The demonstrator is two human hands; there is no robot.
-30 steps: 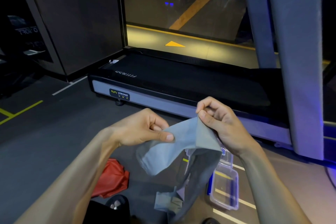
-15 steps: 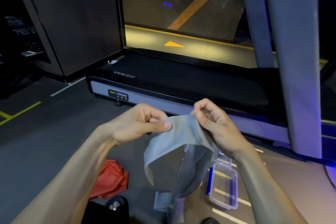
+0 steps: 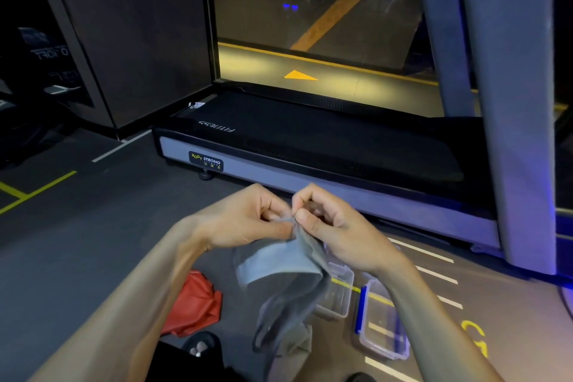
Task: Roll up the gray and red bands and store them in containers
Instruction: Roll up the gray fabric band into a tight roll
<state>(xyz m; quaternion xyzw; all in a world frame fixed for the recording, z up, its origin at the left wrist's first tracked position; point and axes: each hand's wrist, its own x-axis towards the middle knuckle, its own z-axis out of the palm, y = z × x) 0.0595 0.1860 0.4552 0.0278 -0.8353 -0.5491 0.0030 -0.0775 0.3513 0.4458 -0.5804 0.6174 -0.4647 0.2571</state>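
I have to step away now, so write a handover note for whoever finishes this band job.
Left hand and right hand both pinch the top edge of the gray band, held in the air; the rest hangs unrolled.
Red band lies crumpled on the floor, untouched.
Two clear containers sit open on the floor.
Done: nothing stored.
Left: roll gray, store it; then red.

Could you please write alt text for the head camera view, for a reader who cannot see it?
Two hands, left hand and right hand, meet to pinch the top edge of a gray band that hangs toward the gym floor. Below lie a crumpled red band and two clear containers; a treadmill stands ahead.
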